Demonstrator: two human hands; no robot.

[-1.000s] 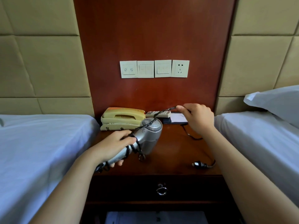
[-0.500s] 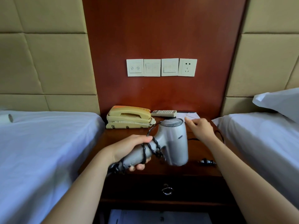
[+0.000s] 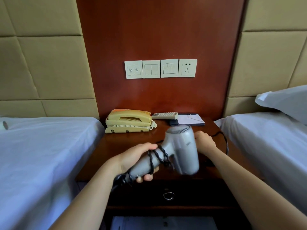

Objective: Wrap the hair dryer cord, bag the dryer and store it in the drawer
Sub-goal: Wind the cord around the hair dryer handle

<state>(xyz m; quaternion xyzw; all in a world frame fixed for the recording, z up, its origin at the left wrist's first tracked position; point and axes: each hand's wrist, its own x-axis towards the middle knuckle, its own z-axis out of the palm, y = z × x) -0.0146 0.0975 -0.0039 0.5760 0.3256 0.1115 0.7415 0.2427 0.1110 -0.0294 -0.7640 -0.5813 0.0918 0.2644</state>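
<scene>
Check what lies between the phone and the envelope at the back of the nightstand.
A remote lies there, between the phone on its left and the envelope on its right. The head view shows it.

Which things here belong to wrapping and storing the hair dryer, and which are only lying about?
For the job:
grey plastic hair dryer, in the left hand
black twisted cord, in the right hand
dark wooden drawer with ring pull

Lying about:
beige corded telephone
pale remote control
white envelope
white pillow
</scene>
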